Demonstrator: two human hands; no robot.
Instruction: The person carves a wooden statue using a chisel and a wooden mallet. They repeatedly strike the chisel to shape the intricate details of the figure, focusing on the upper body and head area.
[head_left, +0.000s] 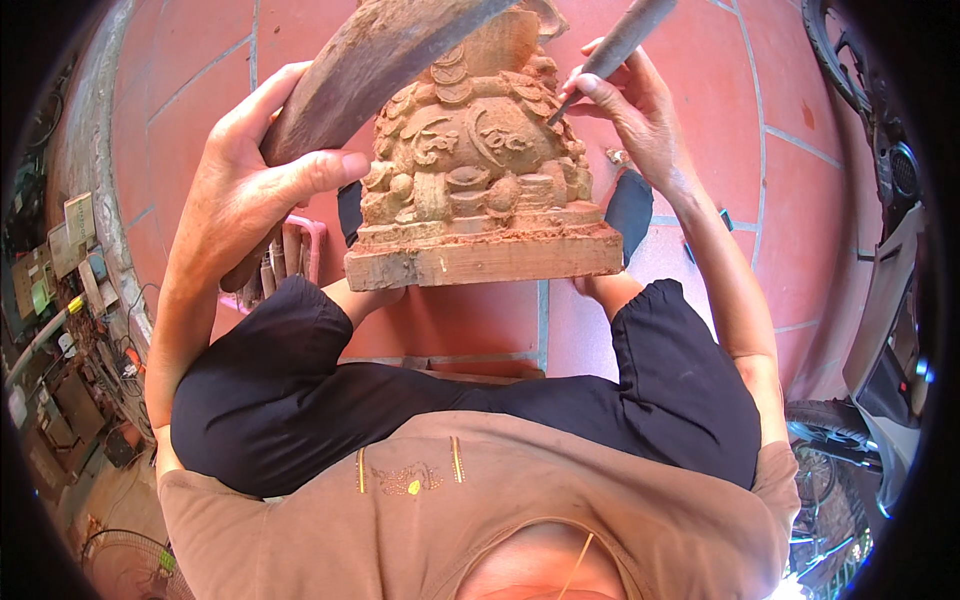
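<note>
A carved wooden sculpture point(470, 150) with coins and scrolling relief stands upright on its square base in front of me, between my feet. My left hand point(245, 175) is wrapped round a long, heavy wooden mallet point(370, 85), which slants up across the sculpture's upper left side and hides part of it. In my right hand point(640, 105), a chisel point(622, 42) with a dark handle is pinched between thumb and fingers. Its thin blade points down-left, and the tip meets or nearly meets the carving's right side.
Beside my left knee, a pink basket point(318, 245) holds several wooden-handled tools. Red tiles point(700, 60) cover the floor. Boards and clutter point(80, 260) line the left side. A fan point(130, 560) stands at lower left, and motorbike parts point(885, 340) are on the right.
</note>
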